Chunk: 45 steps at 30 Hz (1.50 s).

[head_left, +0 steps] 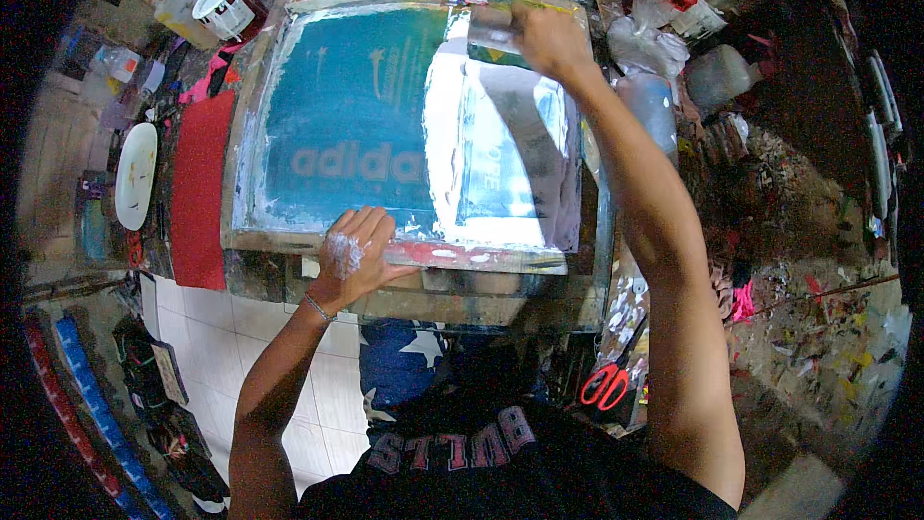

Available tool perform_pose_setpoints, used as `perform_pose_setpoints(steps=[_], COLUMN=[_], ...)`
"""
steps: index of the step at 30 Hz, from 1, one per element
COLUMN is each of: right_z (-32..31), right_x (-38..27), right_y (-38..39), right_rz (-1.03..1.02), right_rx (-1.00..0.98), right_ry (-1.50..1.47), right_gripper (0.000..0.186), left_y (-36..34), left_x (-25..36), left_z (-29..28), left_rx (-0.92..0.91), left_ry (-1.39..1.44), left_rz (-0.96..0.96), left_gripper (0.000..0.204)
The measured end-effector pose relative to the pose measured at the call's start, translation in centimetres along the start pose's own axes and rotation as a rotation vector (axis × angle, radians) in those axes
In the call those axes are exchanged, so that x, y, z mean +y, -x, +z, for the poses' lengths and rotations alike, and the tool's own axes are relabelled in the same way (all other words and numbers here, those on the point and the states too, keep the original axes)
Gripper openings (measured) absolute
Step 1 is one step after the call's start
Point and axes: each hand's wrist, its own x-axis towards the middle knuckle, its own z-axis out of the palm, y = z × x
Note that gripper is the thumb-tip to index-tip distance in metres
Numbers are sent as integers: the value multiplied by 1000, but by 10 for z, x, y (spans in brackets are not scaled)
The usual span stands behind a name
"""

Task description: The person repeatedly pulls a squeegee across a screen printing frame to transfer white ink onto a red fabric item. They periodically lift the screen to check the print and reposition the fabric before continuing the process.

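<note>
Overhead, at the print bench:
Frame: the screen-printing frame (pixel 289 125) lies flat on the bench, teal mesh inside a pale, paint-smeared wooden border; a reversed light logo and lettering show in the mesh.
Ink: white ink (pixel 445 135) covers the right half of the mesh in a broad wet band.
Squeegee: the squeegee (pixel 493 31) stands at the far right edge of the mesh, blade down in the ink.
Right hand: the right hand (pixel 551 39) grips the squeegee from above, fingers curled shut around its handle; arm stretched far forward.
Left hand: the left hand (pixel 354 258) presses flat on the frame's near rail, fingers spread and open, holding nothing; white ink on its back, a thin bracelet at the wrist.
Red sheet: a red sheet (pixel 200 188) lies just beside the frame's left side.
Paint can: a white-rimmed paint can (pixel 223 2) with a dark printed label stands near the far left corner, beside a pale jug.
Plate: a white oval plate (pixel 136 173) sits left of the red sheet.
Bottles: translucent plastic bottles and bags (pixel 654 48) crowd the bench right of the frame.
Scissors: red-handled scissors (pixel 606 385) hang at the bench front, right.
Obstruction: the right forearm crosses the frame's right rail and hides it.
</note>
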Motion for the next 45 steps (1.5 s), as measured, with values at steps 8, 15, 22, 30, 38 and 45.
perform_pose_setpoints(steps=[8, 15, 22, 30, 38, 45], right_z=[-14, -51, -24, 4, -15, -37], right_x=[-69, -63, 6, 20, -20, -71], right_y=[172, 173, 6, 10, 93, 185], right_rz=[-201, -149, -165, -87, 2, 88], right_rx=[149, -130, -64, -56, -45, 3], right_ry=[3, -112, -16, 28, -13, -61], right_gripper=[24, 18, 28, 28, 15, 11], left_y=[-1, 1, -1, 1, 3, 2], left_x=[2, 2, 0, -1, -2, -1], left_z=[-1, 2, 0, 0, 5, 10], left_rx=[-5, 21, 38, -52, 2, 264], left_ry=[8, -22, -15, 38, 29, 10], left_rz=[-12, -4, 4, -56, -38, 64], left_gripper=[59, 60, 59, 59, 60, 61])
